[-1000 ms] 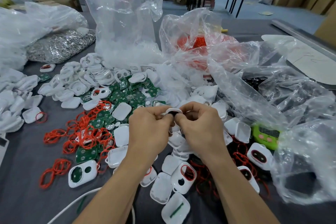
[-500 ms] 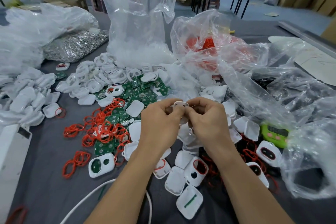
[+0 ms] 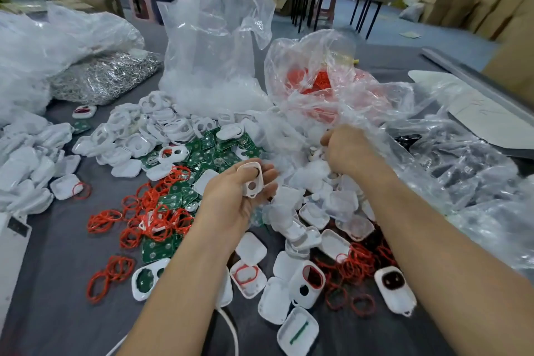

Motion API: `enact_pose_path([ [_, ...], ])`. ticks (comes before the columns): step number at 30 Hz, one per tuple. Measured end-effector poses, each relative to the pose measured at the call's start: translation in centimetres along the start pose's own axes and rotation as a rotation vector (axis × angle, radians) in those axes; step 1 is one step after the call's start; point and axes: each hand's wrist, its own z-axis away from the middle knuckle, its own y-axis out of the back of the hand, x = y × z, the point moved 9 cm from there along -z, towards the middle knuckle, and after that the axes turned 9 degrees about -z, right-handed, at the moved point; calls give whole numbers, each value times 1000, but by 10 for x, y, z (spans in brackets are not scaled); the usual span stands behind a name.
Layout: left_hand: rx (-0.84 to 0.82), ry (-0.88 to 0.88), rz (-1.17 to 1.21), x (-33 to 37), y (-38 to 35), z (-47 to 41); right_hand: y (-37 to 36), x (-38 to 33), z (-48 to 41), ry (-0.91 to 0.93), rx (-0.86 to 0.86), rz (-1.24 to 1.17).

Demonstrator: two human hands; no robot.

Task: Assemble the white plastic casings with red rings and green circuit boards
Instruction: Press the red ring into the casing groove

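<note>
My left hand (image 3: 237,197) lies palm up over the table's middle and holds a white plastic casing (image 3: 252,184) with two openings, my thumb pressed into the upper one. My right hand (image 3: 346,150) is further back and to the right, knuckles up, its fingers curled down into a heap of small white parts (image 3: 309,171) at the mouth of a plastic bag; what they hold is hidden. Loose red rings (image 3: 150,211) and green circuit boards (image 3: 213,150) lie left of my left hand. Several white casings (image 3: 161,130) are piled behind them.
A clear bag of white parts (image 3: 219,67) and a bag of red rings (image 3: 318,81) stand at the back. Crumpled plastic (image 3: 462,168) covers the right side. A bag of silver pieces (image 3: 104,78) lies back left. Part-assembled casings (image 3: 306,283) lie near me on the grey table (image 3: 57,283).
My hands were together on one casing; now they have parted. The left keeps the casing in its palm, and the right has reached back right into the heap of white parts.
</note>
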Motion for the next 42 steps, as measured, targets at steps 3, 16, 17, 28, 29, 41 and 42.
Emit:
enact_pose_path([
  [3, 27, -25, -53, 4, 6, -1, -7, -12, -13, 112, -33, 213],
  [16, 17, -16, -132, -2, 5, -7, -6, -12, -2, 136, 27, 56],
  [17, 4, -10, -129, -3, 3, -7, -2, -10, 2, 122, 58, 15],
  [28, -49, 4, -194, -13, -7, -4, 14, 16, 84, 64, 477, -585],
  [29, -47, 4, -205, -13, -6, -4, 13, 19, 87, 59, 491, -546],
  [41, -7, -138, -203, -7, -9, -2, -18, 16, 105, 53, 192, -1291],
  [42, -10, -156, -193, -7, -11, -1, -20, 13, 105, 57, 154, -1345],
])
